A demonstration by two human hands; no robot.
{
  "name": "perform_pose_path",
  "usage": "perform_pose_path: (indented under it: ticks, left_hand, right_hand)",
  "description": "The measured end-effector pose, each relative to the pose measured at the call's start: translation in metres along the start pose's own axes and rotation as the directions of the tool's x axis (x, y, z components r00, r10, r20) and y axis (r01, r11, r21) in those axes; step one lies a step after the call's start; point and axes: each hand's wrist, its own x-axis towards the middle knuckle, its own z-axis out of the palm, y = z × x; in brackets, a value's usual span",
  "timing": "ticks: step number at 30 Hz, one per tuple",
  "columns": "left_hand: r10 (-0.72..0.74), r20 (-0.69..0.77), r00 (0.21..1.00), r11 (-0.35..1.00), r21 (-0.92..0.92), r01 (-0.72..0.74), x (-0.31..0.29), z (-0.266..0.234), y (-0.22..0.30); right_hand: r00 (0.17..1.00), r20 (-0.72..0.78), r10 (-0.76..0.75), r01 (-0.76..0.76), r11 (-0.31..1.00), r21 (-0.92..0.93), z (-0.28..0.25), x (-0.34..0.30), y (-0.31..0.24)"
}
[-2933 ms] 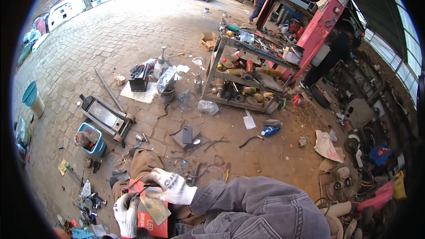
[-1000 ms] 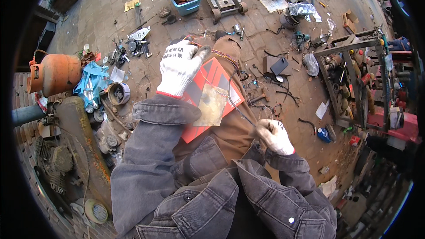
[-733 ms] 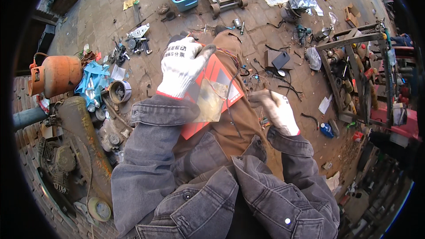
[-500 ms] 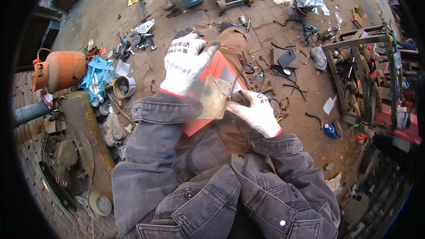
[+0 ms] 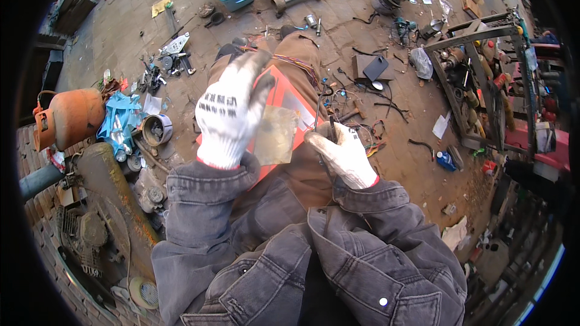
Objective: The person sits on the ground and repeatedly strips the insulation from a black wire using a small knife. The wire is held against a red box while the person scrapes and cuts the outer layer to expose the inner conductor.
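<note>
Near red box [image 5: 281, 95] | left hand [image 5: 232, 105]: spread | right hand [image 5: 343, 152]: pinching dark wire [image 5: 318, 108]

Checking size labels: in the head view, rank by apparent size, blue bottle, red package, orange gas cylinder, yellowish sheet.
1. Red package, partly covered
2. Orange gas cylinder
3. Yellowish sheet
4. Blue bottle
First and third look nearer the camera, so real size is unsure.
</note>
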Motion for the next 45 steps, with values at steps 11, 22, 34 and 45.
perform_pose_path:
  ticks: [11,22,34,45]
  left_hand:
    - [0.066,0.217,0.974,0.988,-0.153,-0.033,-0.018,0.018,0.044]
    - [-0.008,0.057,0.998,1.000,0.011,0.008,0.005,0.062,0.016]
    - [0.107,-0.148,0.983,0.984,0.159,-0.083,0.024,0.114,-0.008]
    - [0.029,0.497,0.867,0.991,-0.128,0.040,0.022,0.016,-0.010]
  right_hand:
    - [0.979,0.157,-0.126,0.121,0.992,0.042,0.007,-0.002,0.001]
    - [0.732,-0.037,-0.681,0.657,0.719,-0.226,0.022,-0.006,-0.018]
    - [0.964,0.067,-0.256,0.261,0.960,-0.098,-0.014,-0.027,0.000]
    - [0.867,0.199,-0.458,0.493,0.845,-0.205,-0.002,-0.030,-0.011]
